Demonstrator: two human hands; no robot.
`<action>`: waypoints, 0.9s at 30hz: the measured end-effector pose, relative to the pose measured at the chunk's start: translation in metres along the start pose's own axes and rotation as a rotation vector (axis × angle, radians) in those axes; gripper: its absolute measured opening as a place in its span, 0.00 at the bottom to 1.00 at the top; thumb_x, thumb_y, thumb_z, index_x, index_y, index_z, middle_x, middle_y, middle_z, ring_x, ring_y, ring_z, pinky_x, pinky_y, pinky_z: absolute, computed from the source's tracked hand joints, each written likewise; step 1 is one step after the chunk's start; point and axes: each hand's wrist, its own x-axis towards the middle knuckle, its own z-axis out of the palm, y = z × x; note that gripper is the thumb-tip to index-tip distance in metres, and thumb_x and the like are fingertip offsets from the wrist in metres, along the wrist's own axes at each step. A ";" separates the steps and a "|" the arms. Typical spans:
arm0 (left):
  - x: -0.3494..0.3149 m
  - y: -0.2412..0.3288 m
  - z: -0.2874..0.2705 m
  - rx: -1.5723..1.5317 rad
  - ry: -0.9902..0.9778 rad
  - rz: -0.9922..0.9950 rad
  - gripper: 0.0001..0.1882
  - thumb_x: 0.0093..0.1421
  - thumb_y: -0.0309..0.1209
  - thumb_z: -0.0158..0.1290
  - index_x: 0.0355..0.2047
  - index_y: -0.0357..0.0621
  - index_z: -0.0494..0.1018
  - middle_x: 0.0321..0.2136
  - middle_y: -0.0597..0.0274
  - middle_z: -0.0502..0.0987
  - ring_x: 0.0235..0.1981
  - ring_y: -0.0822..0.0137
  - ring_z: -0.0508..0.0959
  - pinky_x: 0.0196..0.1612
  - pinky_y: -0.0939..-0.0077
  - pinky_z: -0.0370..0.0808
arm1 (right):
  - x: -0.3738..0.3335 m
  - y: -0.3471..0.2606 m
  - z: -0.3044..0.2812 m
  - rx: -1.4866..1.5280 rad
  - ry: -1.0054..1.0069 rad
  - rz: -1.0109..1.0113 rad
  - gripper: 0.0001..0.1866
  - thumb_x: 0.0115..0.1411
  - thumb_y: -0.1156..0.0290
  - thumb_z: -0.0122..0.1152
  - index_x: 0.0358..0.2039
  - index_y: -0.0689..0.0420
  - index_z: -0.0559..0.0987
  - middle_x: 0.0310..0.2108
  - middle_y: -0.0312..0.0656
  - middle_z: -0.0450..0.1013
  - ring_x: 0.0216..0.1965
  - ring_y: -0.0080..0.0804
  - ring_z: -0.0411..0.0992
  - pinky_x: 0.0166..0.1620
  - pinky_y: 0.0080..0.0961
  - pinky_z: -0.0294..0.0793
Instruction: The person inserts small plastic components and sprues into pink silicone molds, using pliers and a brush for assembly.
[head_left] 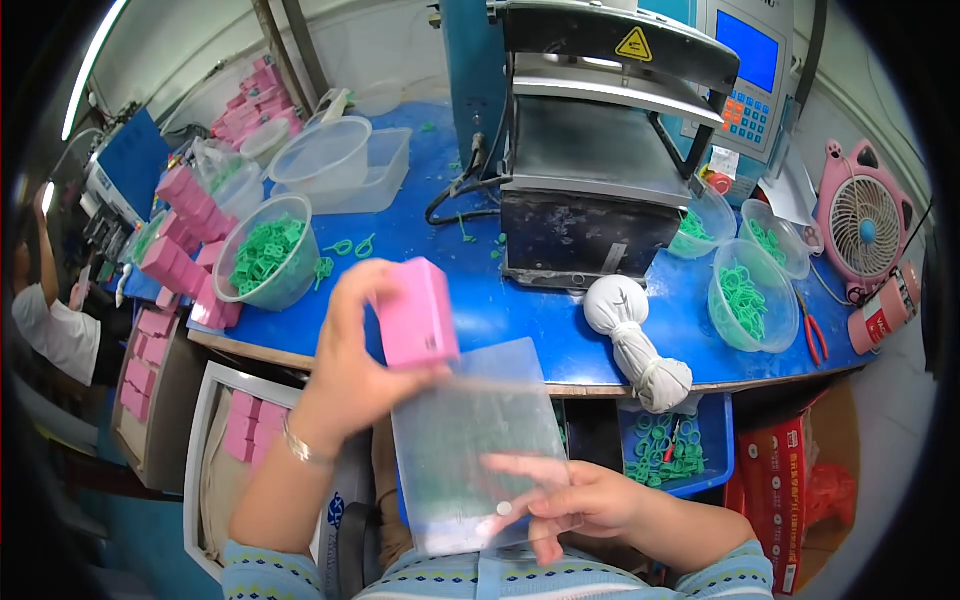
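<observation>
My left hand [352, 360] is closed around a small pink box [417, 312], holding it tilted above the front edge of the blue table. Below it, a translucent plastic container [478, 420] stands close against my body. My right hand [580, 505] is at its lower right side with fingers stretched and apart; some fingers look blurred against the clear plastic. By those fingertips shows a small white round spot [504, 508]; whether it is a sticker on the plastic or a loose piece I cannot tell.
A tub of green plastic rings [268, 250] stands beside stacked pink boxes [185, 235] on the left. A black press machine [600, 220] rises at the back. Near the right edge are a tied white cloth bundle [640, 350], another green-ring tub [750, 310], red pliers [815, 335] and a pink fan [865, 220].
</observation>
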 end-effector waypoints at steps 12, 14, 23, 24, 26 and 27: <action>-0.035 0.053 0.015 0.003 0.114 0.550 0.22 0.43 0.34 0.64 0.40 0.67 0.73 0.51 0.57 0.61 0.55 0.47 0.62 0.51 0.46 0.67 | 0.002 0.013 -0.017 -0.668 0.226 -0.309 0.10 0.62 0.73 0.49 0.42 0.63 0.70 0.33 0.41 0.72 0.34 0.24 0.71 0.37 0.21 0.72; -0.037 0.053 0.016 -0.015 0.123 0.565 0.21 0.44 0.34 0.64 0.40 0.67 0.74 0.51 0.58 0.61 0.55 0.47 0.62 0.51 0.46 0.67 | 0.002 0.014 -0.019 -0.715 0.215 -0.322 0.10 0.62 0.73 0.49 0.42 0.63 0.70 0.32 0.41 0.72 0.33 0.23 0.71 0.37 0.21 0.72; -0.044 0.059 0.020 -0.023 0.040 0.349 0.22 0.43 0.40 0.64 0.42 0.64 0.74 0.54 0.53 0.60 0.56 0.43 0.61 0.54 0.43 0.61 | -0.005 0.022 -0.013 -0.677 0.225 -0.275 0.14 0.63 0.72 0.47 0.48 0.61 0.68 0.33 0.43 0.73 0.31 0.24 0.71 0.34 0.19 0.71; -0.041 0.061 0.021 0.048 -0.026 0.269 0.23 0.49 0.45 0.60 0.46 0.55 0.72 0.55 0.47 0.59 0.56 0.41 0.60 0.57 0.43 0.54 | -0.007 0.022 -0.012 -0.581 0.224 -0.190 0.18 0.63 0.73 0.46 0.54 0.60 0.65 0.36 0.47 0.73 0.30 0.25 0.72 0.33 0.19 0.71; -0.039 0.051 0.023 0.010 0.021 0.198 0.25 0.52 0.45 0.57 0.47 0.49 0.70 0.56 0.45 0.58 0.57 0.41 0.58 0.58 0.46 0.52 | -0.018 0.018 0.002 -0.312 0.172 -0.199 0.23 0.63 0.74 0.45 0.58 0.59 0.58 0.41 0.52 0.71 0.29 0.27 0.73 0.31 0.19 0.71; -0.037 0.043 0.023 -0.015 0.065 0.120 0.26 0.55 0.46 0.53 0.49 0.42 0.67 0.56 0.43 0.57 0.58 0.41 0.57 0.59 0.48 0.51 | -0.024 0.015 0.008 -0.041 0.102 -0.201 0.29 0.62 0.75 0.44 0.63 0.58 0.51 0.45 0.57 0.70 0.28 0.30 0.74 0.29 0.19 0.71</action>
